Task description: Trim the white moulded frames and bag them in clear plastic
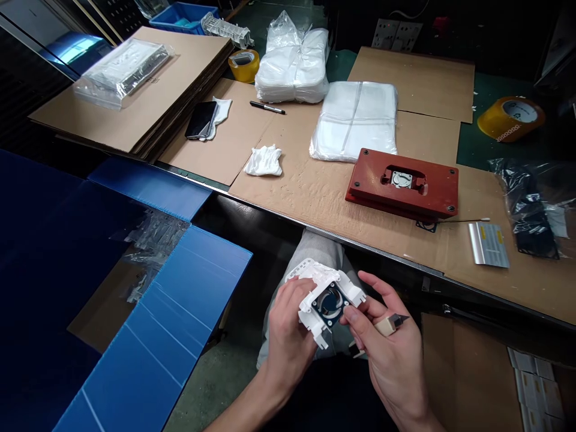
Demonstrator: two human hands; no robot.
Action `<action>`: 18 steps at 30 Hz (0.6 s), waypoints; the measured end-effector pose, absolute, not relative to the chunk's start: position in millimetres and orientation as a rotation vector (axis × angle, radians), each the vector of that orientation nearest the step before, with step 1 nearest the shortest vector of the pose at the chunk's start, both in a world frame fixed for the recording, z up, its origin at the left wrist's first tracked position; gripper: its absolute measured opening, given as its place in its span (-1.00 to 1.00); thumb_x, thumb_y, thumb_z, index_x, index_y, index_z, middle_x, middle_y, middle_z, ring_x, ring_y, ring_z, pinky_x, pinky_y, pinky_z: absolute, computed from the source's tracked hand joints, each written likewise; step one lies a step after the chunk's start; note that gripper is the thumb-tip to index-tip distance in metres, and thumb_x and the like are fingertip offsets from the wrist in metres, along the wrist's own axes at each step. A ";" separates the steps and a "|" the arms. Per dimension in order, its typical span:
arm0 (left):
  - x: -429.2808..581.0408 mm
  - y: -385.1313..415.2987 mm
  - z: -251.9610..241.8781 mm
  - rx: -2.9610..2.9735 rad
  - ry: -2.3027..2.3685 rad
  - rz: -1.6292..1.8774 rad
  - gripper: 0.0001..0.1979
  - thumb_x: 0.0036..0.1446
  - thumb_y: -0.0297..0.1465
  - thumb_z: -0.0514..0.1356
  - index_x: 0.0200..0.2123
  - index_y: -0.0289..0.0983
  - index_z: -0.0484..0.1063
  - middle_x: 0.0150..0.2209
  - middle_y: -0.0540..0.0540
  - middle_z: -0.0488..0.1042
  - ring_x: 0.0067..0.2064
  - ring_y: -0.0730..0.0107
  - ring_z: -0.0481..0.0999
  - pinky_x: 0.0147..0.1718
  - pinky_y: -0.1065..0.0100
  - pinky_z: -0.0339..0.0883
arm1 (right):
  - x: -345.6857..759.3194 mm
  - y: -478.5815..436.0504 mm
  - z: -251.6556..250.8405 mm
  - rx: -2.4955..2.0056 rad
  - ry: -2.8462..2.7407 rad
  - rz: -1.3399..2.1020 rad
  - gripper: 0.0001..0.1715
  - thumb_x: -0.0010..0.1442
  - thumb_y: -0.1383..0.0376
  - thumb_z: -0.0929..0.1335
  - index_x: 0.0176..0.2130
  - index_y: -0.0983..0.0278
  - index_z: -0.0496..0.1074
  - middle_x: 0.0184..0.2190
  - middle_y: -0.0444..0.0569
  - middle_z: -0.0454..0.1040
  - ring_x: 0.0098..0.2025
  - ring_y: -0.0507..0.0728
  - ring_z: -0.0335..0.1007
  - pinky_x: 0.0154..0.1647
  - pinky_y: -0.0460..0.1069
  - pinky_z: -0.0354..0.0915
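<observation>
Low in the middle of the view, over my lap, both my hands hold a white plastic frame with a small dark fan set in it. My left hand grips the frame's left side with curled fingers. My right hand pinches the frame's right edge with its thumb and also holds a small beige-handled pointed tool. On the bench ahead lies a red-brown fixture plate with a small grey part in its recess.
A blue corrugated box with bagged parts stands open at my left. The cardboard-covered bench carries white bag stacks, a white cloth, a phone, a pen, tape rolls and a foil label.
</observation>
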State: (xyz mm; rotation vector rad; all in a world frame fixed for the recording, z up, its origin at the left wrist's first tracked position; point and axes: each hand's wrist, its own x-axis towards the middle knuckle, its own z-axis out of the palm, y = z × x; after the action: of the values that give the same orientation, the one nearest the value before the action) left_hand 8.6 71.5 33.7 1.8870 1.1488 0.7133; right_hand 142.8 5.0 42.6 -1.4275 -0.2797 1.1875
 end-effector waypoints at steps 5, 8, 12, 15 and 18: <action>9.8 71.8 33.6 1.905 1.139 0.789 -0.67 0.13 -0.52 0.30 -0.05 -0.15 0.41 -0.12 -0.09 0.52 -0.09 0.20 0.51 -0.08 0.24 0.38 | 143.0 4.7 41.6 -1.463 -0.300 1.167 -0.36 0.19 0.19 0.51 0.21 0.09 0.33 -0.45 -0.18 0.54 -0.52 -0.05 0.30 -0.53 -0.18 0.26; 10.0 72.4 33.0 1.914 1.129 0.799 -0.69 0.15 -0.48 0.31 -0.05 -0.15 0.40 -0.13 -0.07 0.51 -0.11 0.25 0.51 -0.10 0.26 0.38 | 144.2 4.5 40.7 -1.490 -0.332 1.170 -0.34 0.17 0.18 0.51 0.21 0.08 0.34 -0.43 -0.18 0.53 -0.45 -0.02 0.37 -0.50 -0.19 0.29; 9.3 72.0 29.8 1.967 1.118 0.815 -0.70 0.14 -0.50 0.31 -0.07 -0.18 0.39 -0.14 -0.08 0.51 -0.09 0.24 0.50 -0.06 0.24 0.35 | 143.7 6.4 42.0 -1.525 -0.365 1.200 -0.25 0.11 0.15 0.54 0.22 0.06 0.32 -0.45 -0.21 0.48 -0.41 0.02 0.42 -0.45 -0.16 0.36; 9.8 71.0 30.6 1.986 1.109 0.827 -0.72 0.13 -0.49 0.32 -0.09 -0.19 0.40 -0.13 -0.10 0.53 -0.06 0.19 0.50 -0.03 0.22 0.34 | 140.9 6.6 43.5 -1.562 -0.393 1.237 -0.18 0.06 0.14 0.57 0.24 0.08 0.30 -0.46 -0.20 0.47 -0.43 0.04 0.42 -0.41 -0.11 0.41; 11.7 73.9 37.5 1.830 1.160 0.770 -0.83 0.17 -0.45 0.28 -0.14 -0.21 0.45 -0.19 -0.10 0.54 -0.16 0.21 0.53 -0.14 0.27 0.36 | 145.4 3.4 41.7 -1.501 -0.433 1.191 -0.27 0.17 0.13 0.50 0.25 0.11 0.28 -0.45 -0.18 0.45 -0.51 0.00 0.31 -0.52 -0.14 0.31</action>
State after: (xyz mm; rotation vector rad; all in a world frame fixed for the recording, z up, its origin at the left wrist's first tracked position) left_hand 11.7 73.9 37.5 1.8296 1.1598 0.7696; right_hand 145.4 3.4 41.7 -1.5008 -0.4334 1.1911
